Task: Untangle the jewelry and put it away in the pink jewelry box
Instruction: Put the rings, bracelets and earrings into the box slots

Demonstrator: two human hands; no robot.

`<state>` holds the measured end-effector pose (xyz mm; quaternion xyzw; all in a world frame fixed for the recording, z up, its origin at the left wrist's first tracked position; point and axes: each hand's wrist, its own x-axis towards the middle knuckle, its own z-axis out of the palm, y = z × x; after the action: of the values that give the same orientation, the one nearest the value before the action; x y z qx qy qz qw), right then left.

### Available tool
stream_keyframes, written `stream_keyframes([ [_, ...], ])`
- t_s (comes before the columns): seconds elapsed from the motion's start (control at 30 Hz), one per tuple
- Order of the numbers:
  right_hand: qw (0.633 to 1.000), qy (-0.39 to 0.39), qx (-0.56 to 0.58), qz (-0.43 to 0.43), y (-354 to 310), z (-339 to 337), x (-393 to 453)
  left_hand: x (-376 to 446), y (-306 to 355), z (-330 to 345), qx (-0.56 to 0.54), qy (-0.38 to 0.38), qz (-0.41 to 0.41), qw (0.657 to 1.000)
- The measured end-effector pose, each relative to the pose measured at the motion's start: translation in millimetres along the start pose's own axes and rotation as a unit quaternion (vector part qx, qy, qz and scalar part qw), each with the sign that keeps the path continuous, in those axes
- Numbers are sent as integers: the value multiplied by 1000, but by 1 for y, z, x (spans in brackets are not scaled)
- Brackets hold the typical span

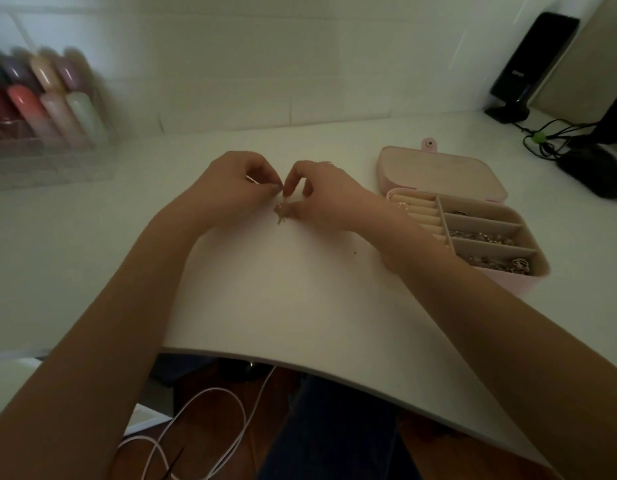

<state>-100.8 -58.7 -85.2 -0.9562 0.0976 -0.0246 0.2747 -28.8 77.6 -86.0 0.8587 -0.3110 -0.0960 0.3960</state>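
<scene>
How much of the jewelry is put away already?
Some is: the open pink jewelry box already holds pieces in its compartments. Right now the left hand and right hand pinch a small tangled piece above the table. That piece is not yet in the box.

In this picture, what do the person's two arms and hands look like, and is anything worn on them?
Both forearms are bare, with no sleeves showing. The left hand and the right hand show no glove, watch or bracelet. Rings are too small to tell.
</scene>
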Motion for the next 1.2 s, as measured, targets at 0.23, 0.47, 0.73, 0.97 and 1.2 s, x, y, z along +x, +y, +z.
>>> stream_keyframes([
  [0.23,999,24,-33,-26,1,5,0,-5,-3,-1,-8,-66,-6,998],
  [0.47,993,82,84,28,-6,-13,-12,-7,1,-4,-70,-38,3,997],
  [0.73,801,-13,568,190,-9,-15,-64,-11,16,10,-105,35,93,990],
  [0.97,790,82,586,159,-10,-26,-61,-20,32,20,-87,96,194,972],
  [1.2,790,133,586,120,-5,-37,-70,-27,45,31,-51,177,273,944],
])
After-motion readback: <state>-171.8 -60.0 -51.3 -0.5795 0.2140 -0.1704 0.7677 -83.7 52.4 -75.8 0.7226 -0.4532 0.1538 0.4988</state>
